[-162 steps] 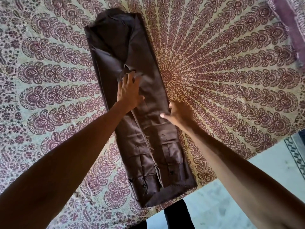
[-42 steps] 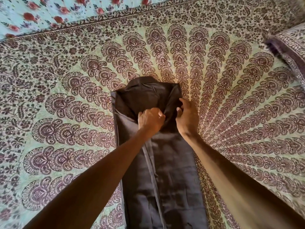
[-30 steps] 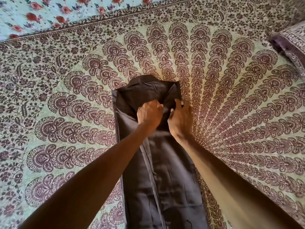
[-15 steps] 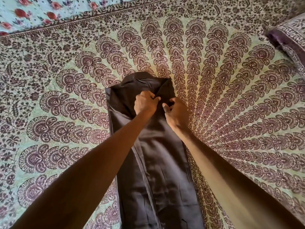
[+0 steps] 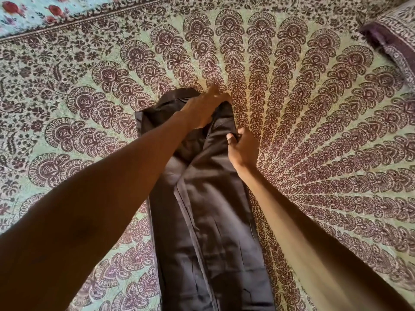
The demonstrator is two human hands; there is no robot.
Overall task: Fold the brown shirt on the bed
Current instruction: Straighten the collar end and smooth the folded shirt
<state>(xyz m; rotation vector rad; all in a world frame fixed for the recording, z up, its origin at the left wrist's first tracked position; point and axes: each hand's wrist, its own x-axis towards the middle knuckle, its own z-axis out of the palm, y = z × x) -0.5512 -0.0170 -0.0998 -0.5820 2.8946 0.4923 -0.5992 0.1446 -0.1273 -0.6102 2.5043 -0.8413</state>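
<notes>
The brown shirt [image 5: 211, 223] lies on the bed as a long narrow strip, sides folded in, running from the collar at the far end down past the bottom of the view. My left hand [image 5: 203, 108] reaches over the collar end, fingers stretched toward its far right corner and touching the cloth there. My right hand [image 5: 241, 148] pinches the shirt's right edge a little below the collar. The collar itself is partly hidden under my left hand.
The bed is covered by a pale green spread [image 5: 314, 131] with a dark maroon fan pattern. A patterned pillow [image 5: 390, 37] lies at the far right. A floral sheet [image 5: 27, 12] shows at the far left corner.
My left hand has opened from a fist and slid up to the collar's right corner. My right hand has dropped from the shirt's middle to its right edge and pinched it.
</notes>
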